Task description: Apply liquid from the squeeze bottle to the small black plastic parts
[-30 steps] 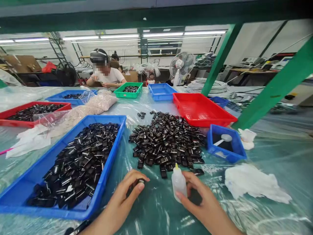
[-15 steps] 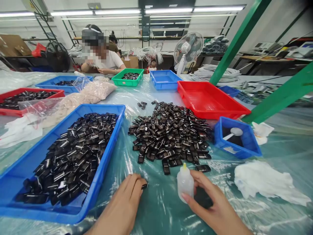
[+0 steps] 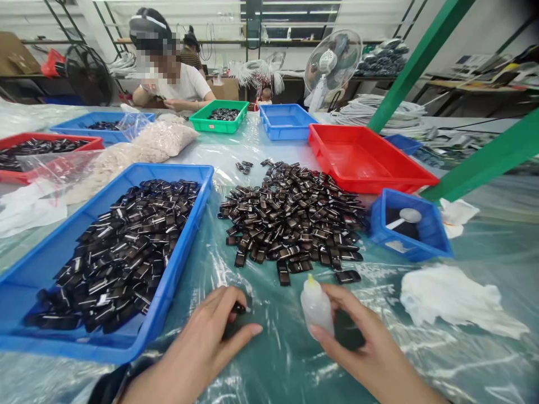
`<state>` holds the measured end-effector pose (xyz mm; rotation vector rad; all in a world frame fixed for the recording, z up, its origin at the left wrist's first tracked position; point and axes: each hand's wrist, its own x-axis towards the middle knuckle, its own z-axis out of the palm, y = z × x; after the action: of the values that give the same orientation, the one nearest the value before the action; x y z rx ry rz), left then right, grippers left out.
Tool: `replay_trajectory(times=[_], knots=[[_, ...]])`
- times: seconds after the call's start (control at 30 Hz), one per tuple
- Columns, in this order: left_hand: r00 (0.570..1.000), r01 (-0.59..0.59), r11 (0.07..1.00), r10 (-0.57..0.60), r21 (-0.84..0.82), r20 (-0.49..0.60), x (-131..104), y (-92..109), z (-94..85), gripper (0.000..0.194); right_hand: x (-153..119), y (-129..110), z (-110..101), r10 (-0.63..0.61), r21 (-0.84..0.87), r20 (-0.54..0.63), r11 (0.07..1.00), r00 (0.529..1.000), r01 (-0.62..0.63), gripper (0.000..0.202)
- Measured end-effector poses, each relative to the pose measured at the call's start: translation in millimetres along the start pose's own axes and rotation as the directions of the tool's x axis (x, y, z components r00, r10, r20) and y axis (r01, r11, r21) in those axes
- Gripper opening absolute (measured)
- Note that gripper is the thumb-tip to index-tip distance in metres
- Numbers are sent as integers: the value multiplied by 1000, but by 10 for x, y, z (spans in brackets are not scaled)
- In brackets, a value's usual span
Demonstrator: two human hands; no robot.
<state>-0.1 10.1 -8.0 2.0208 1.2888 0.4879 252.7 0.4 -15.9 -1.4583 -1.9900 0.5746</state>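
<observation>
The right hand (image 3: 370, 342) is holding the bottle (image 3: 315, 308) nearly upright — at the near side of the pile (image 3: 295, 216). Near the pile's left, the left hand (image 3: 202, 339) is holding a dark piece (image 3: 238, 308) under curled fingers.

Pile of parts (image 3: 290, 216) lies on the table (image 3: 269, 348), right of the filled tray (image 3: 168, 297) (parts inside). Scoop (image 3: 409, 216) sits in a bin (image 3: 421, 247), right of the pile; cloth (image 3: 455, 297) before the bin.

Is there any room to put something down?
Yes: the shiny green sheet between the left hand and the milky plastic bottle. A strip separates the long blue plastic tray from the glossy black pieces. That heap's crowded.
</observation>
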Motion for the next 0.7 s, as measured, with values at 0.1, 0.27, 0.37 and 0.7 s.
replay_trajectory(times=[0.1,0.27,0.37,0.7], knots=[[998,45,985,-39,-164,40,-17,63,-54,16,-4,-73,-39,-57,95,47,994,997,52,31],[995,102,925,-98,-366,31,-13,72,-78,18,-119,-63,-16,-77,135,56,988,995,69,41],[991,122,899,-133,-421,3,-16,43,-70,16,-178,-26,-1,-67,131,79,990,995,57,40],[996,66,895,-84,-440,-21,-23,73,-93,14,-135,-32,-58,-165,24,108,986,980,163,43]])
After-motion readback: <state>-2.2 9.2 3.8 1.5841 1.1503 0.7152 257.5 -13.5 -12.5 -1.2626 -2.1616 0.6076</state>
